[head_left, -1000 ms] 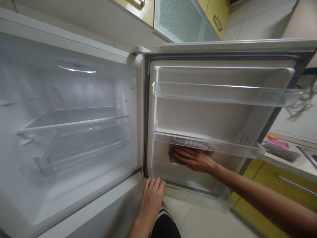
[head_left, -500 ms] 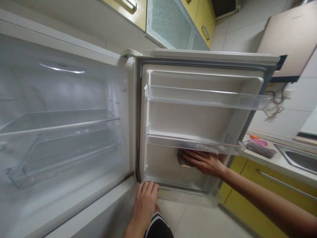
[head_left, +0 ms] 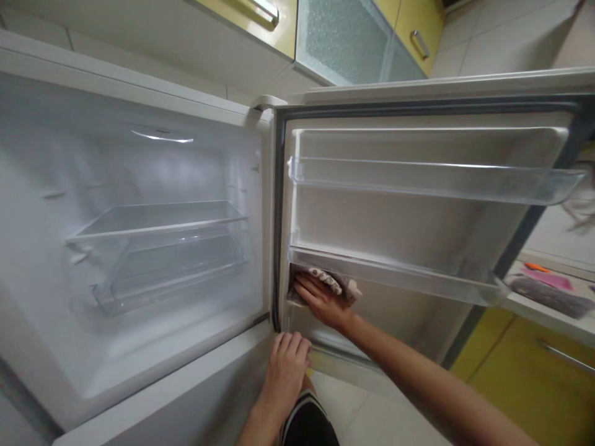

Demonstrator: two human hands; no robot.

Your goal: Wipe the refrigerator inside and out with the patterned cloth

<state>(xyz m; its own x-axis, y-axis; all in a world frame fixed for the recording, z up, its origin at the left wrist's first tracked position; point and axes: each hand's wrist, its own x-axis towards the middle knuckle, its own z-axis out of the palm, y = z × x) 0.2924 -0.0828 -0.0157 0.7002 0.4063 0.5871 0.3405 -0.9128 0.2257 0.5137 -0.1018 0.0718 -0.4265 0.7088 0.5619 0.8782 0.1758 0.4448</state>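
Observation:
An empty white fridge stands open, its door (head_left: 400, 229) swung out to the right. My right hand (head_left: 320, 300) presses a patterned cloth (head_left: 332, 282) flat against the door's inner wall, just under the lower clear door shelf (head_left: 395, 275) and close to the hinge side. Its fingers lie stretched over the cloth. My left hand (head_left: 286, 365) grips the bottom edge of the door near the hinge, fingers curled over it.
The upper door shelf (head_left: 432, 179) is bare. Inside the compartment sit a glass shelf (head_left: 158, 220) and a clear drawer (head_left: 171, 269). Yellow cabinets (head_left: 260, 15) hang above; a counter (head_left: 548, 297) with dark and pink items lies at the right.
My right hand has slid the cloth leftward along the door's inner wall, from the middle to the hinge side. My left hand has kept its hold on the door's bottom edge.

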